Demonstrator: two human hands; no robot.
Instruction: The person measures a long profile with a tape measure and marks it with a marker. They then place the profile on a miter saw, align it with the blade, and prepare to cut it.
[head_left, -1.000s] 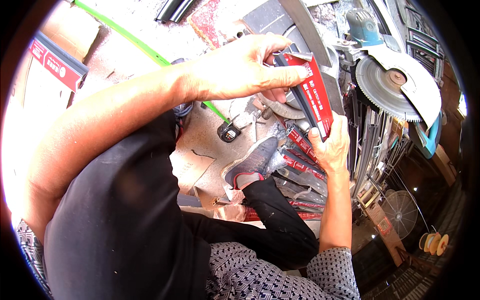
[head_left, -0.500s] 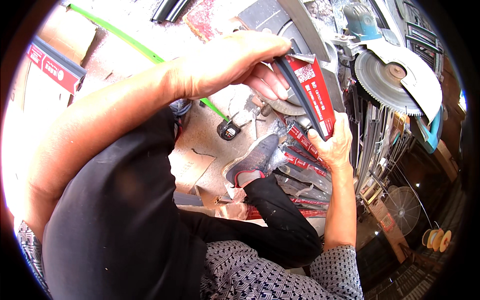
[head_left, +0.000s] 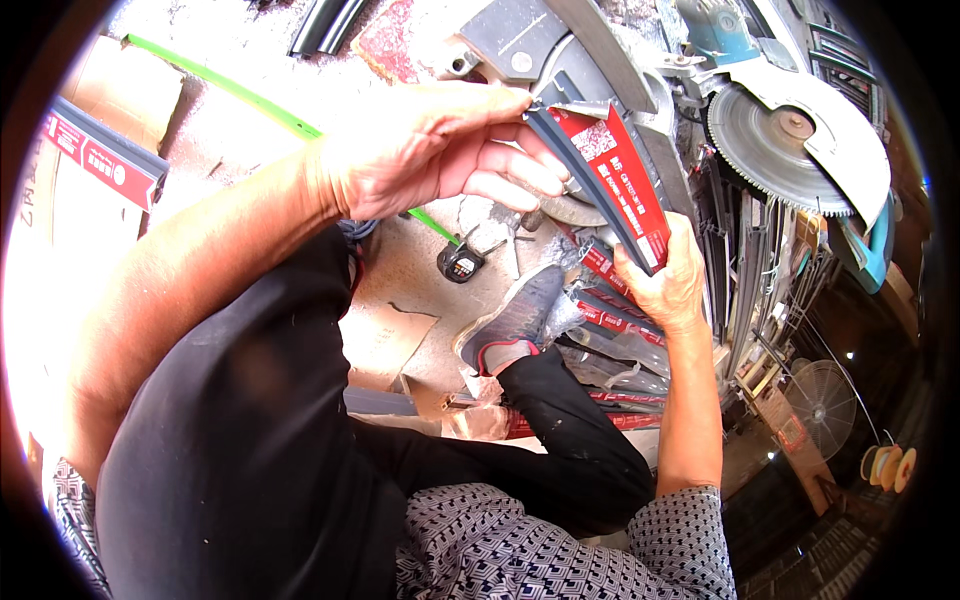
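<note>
A short dark grey profile piece (head_left: pixel 590 178) with red printed film (head_left: pixel 632 190) on one face slants across the space between my hands. My right hand (head_left: pixel 668 285) grips its lower end, thumb on the near side. At the upper end the film's edge is lifted into a pale flap. My left hand (head_left: pixel 430 150) is beside that end, palm showing and fingers apart; its thumb tip is at the profile's corner, and whether it touches cannot be made out. Behind the piece stands a miter saw, its grey base (head_left: pixel 515 45) partly hidden and its toothed blade (head_left: pixel 770 140) at the right.
A tape measure (head_left: pixel 460 262) lies on the floor with its green blade (head_left: pixel 220 82) drawn out to the upper left. Another red-filmed profile (head_left: pixel 105 155) rests on cardboard at the left. Film-wrapped profiles (head_left: pixel 615 320) lie by my shoe (head_left: pixel 510 320). A fan (head_left: pixel 820 405) stands at the right.
My left hand has moved left and slightly down, its fingers drawn away from behind the profile. The profile's upper end has shifted left; my right hand still holds the lower end.
</note>
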